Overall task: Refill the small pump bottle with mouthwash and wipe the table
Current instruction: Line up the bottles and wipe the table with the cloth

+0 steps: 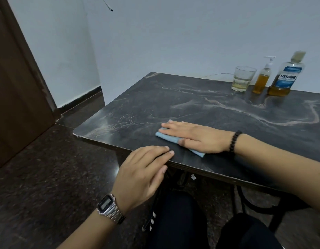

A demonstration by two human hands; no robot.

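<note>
A folded light blue cloth [166,137] lies on the dark marble-patterned table [209,108] near its front edge. My right hand [193,136] presses flat on the cloth, fingers straight and pointing left. My left hand [143,173] rests with its fingertips on the table's front edge, holding nothing. At the back right stand the small pump bottle [262,78] with amber liquid and a white pump, and the large mouthwash bottle [286,76], capped, with a little amber liquid at its bottom.
A clear drinking glass [243,79] with a little pale liquid stands left of the pump bottle. A white wall runs behind the table, and a brown door [15,87] is at the left. Dark floor lies to the left. My legs are under the table.
</note>
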